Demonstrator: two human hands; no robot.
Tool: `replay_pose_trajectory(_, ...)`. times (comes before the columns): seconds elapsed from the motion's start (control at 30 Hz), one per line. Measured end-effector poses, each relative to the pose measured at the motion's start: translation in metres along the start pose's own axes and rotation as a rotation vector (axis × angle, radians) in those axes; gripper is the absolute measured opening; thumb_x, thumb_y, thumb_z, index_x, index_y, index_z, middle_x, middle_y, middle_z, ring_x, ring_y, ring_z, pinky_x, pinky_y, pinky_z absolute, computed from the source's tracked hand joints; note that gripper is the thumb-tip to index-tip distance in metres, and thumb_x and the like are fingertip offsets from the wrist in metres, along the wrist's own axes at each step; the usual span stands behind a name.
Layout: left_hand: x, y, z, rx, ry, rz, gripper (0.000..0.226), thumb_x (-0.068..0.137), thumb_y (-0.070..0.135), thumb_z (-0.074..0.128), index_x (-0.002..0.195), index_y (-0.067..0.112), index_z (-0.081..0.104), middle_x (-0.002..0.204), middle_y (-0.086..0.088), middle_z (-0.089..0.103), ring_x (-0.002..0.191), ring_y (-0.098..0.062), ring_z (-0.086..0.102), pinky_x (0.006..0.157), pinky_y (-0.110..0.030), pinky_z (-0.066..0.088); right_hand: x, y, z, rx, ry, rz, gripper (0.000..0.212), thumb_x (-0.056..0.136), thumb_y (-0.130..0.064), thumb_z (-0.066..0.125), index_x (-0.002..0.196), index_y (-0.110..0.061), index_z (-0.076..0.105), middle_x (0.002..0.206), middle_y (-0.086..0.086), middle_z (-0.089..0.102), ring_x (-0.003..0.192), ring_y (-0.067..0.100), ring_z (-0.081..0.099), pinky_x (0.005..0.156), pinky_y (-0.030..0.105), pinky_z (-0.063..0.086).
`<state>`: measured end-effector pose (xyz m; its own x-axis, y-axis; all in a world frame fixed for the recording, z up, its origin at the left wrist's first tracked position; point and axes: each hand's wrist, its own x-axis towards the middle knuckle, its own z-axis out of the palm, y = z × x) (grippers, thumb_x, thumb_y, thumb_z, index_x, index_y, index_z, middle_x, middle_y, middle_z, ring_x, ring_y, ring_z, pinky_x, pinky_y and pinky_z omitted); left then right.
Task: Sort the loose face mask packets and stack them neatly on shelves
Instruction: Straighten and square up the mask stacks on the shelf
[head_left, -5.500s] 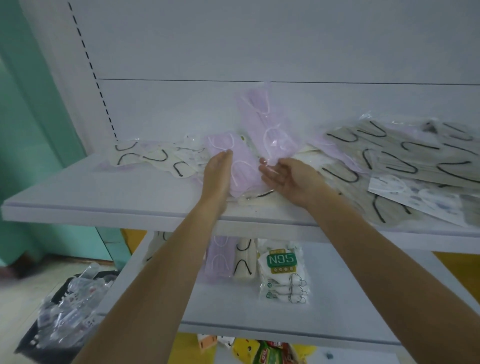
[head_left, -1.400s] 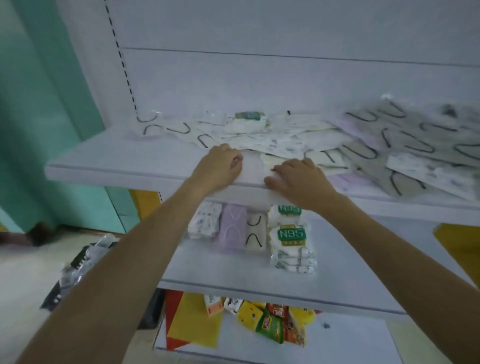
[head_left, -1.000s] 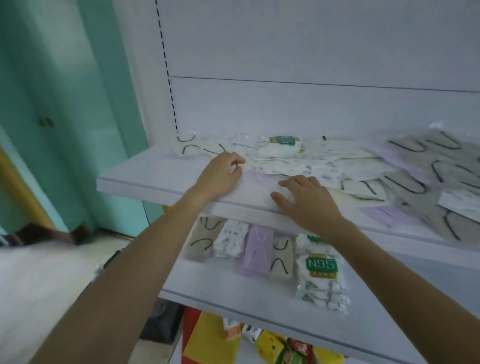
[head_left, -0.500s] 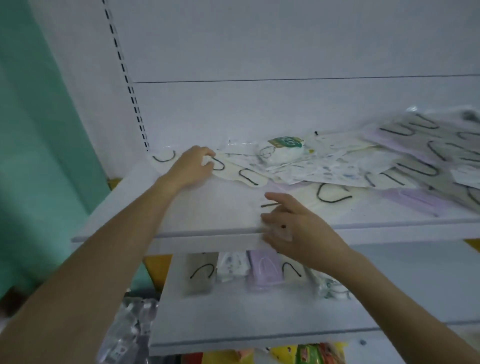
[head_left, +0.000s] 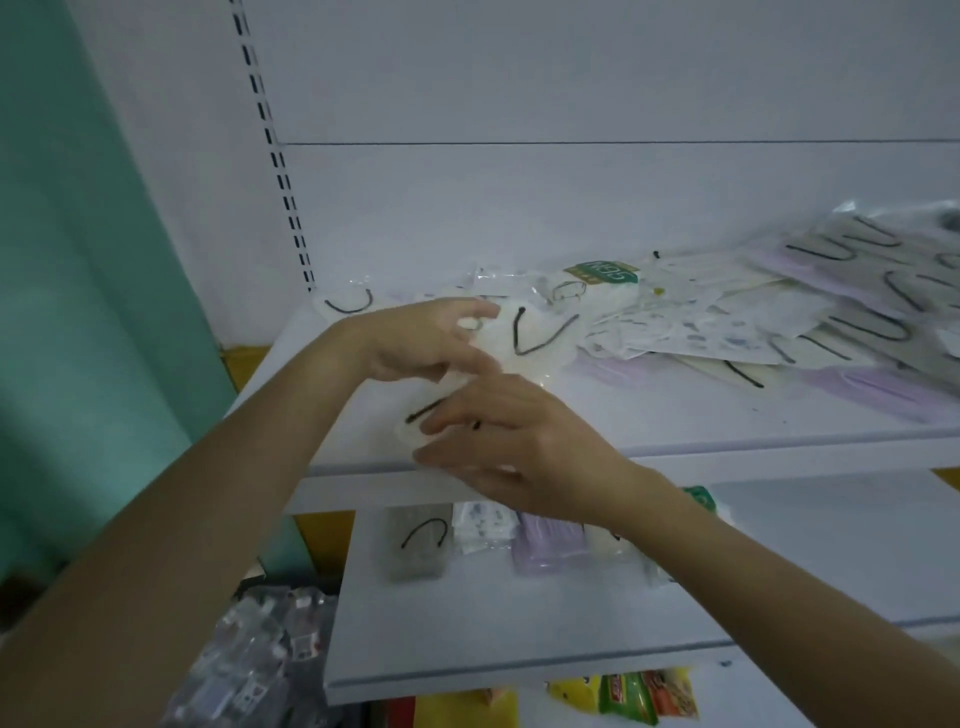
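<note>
Loose face mask packets (head_left: 727, 322) lie scattered over the upper white shelf (head_left: 727, 421): cream ones with black ear loops, patterned white, lilac and grey. My left hand (head_left: 415, 343) grips a cream packet with a black loop (head_left: 535, 338) just above the shelf. My right hand (head_left: 514, 447) holds another cream packet (head_left: 415, 421) at the shelf's front edge, fingers curled over it. On the lower shelf (head_left: 519, 623) stand sorted stacks: grey (head_left: 415, 545), patterned white (head_left: 483, 525), lilac (head_left: 545, 540), with others partly hidden behind my right wrist.
A green-labelled N95 packet (head_left: 602, 275) lies at the back of the upper shelf. A dark bin with clear wrappers (head_left: 249, 660) sits on the floor at lower left. Colourful snack packs (head_left: 623, 696) show under the lower shelf. A teal wall (head_left: 78, 312) is on the left.
Both hands have left the shelf surface and come together, each now holding a cream packet. The view has shifted closer and slightly right.
</note>
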<state>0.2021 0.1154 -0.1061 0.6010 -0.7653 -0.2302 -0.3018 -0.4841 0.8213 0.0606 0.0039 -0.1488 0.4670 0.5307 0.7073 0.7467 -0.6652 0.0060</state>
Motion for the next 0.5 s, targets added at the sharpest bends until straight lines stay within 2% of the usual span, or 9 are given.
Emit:
replay_pose_trajectory(0.1, -0.001, -0.016, -0.019, -0.066, 0.403, 0.090, 0.070, 0.087, 0.011, 0.066, 0.144, 0.028, 0.029, 0.125, -0.027, 0.050, 0.096, -0.017, 0.058, 0.081, -0.033, 0.050, 0.009, 0.024, 0.001, 0.136, -0.039, 0.181, 0.030, 0.082, -0.021, 0.069, 0.108, -0.004, 0.068, 0.112, 0.012, 0.066, 0.105, 0.023, 0.060, 0.094, 0.026, 0.043)
replay_pose_trajectory(0.13, 0.000, -0.024, -0.026, -0.094, 0.525, 0.112, 0.072, 0.089, 0.009, 0.063, 0.147, 0.026, 0.025, 0.126, -0.028, 0.050, 0.099, -0.018, 0.060, 0.081, -0.032, 0.050, 0.015, 0.038, 0.001, 0.153, -0.028, 0.299, 0.031, 0.086, -0.022, 0.065, 0.112, -0.006, 0.066, 0.115, 0.010, 0.064, 0.109, 0.022, 0.058, 0.096, 0.024, 0.040)
replay_pose_trajectory(0.17, 0.003, -0.032, -0.033, -0.116, 0.633, 0.117, 0.073, 0.090, 0.008, 0.060, 0.149, 0.025, 0.019, 0.133, -0.024, 0.048, 0.110, -0.021, 0.057, 0.089, -0.031, 0.049, 0.021, 0.055, 0.000, 0.130, -0.039, 0.431, 0.032, 0.089, -0.025, 0.061, 0.117, -0.009, 0.063, 0.119, 0.008, 0.063, 0.113, 0.021, 0.055, 0.098, 0.022, 0.037)
replay_pose_trajectory(0.23, 0.008, -0.048, -0.039, -0.130, 0.788, 0.094, 0.074, 0.093, 0.007, 0.052, 0.151, 0.024, 0.010, 0.150, -0.011, 0.032, 0.134, -0.023, 0.038, 0.108, -0.032, 0.034, 0.030, 0.091, 0.001, 0.011, -0.232, 0.715, 0.045, 0.090, -0.037, 0.058, 0.129, -0.015, 0.055, 0.130, 0.005, 0.056, 0.122, 0.021, 0.049, 0.102, 0.027, 0.035)
replay_pose_trajectory(0.3, 0.015, -0.062, -0.035, -0.131, 0.891, 0.103, 0.073, 0.093, 0.002, 0.045, 0.151, 0.023, 0.007, 0.156, -0.003, 0.021, 0.140, -0.020, 0.026, 0.108, -0.024, 0.026, 0.032, 0.116, 0.010, -0.155, -0.486, 0.894, 0.055, 0.088, -0.049, 0.055, 0.133, -0.018, 0.051, 0.133, 0.007, 0.053, 0.124, 0.025, 0.046, 0.103, 0.033, 0.036)
replay_pose_trajectory(0.33, 0.018, -0.068, -0.032, -0.118, 0.937, 0.111, 0.072, 0.092, 0.000, 0.043, 0.152, 0.022, 0.008, 0.156, -0.002, 0.021, 0.140, -0.020, 0.026, 0.105, -0.020, 0.025, 0.031, 0.123, 0.015, -0.219, -0.536, 0.918, 0.053, 0.088, -0.051, 0.053, 0.130, -0.018, 0.054, 0.131, 0.009, 0.054, 0.122, 0.026, 0.047, 0.102, 0.033, 0.038)
replay_pose_trajectory(0.4, 0.022, -0.076, -0.030, -0.064, 1.025, 0.145, 0.071, 0.090, -0.003, 0.041, 0.151, 0.020, 0.013, 0.155, -0.002, 0.024, 0.138, -0.021, 0.029, 0.097, -0.013, 0.024, 0.030, 0.129, 0.024, -0.270, -0.484, 0.911, 0.040, 0.090, -0.046, 0.052, 0.119, -0.021, 0.063, 0.123, 0.007, 0.060, 0.114, 0.026, 0.052, 0.095, 0.032, 0.042)
replay_pose_trajectory(0.5, 0.027, -0.081, -0.036, 0.013, 1.094, 0.181, 0.055, 0.091, -0.004, 0.040, 0.143, 0.013, 0.036, 0.147, -0.008, 0.038, 0.133, -0.022, 0.037, 0.097, -0.011, 0.024, 0.038, 0.135, 0.026, -0.270, -0.427, 0.924, 0.023, 0.091, -0.029, 0.049, 0.093, -0.016, 0.067, 0.102, 0.009, 0.066, 0.096, 0.027, 0.059, 0.077, 0.029, 0.045)
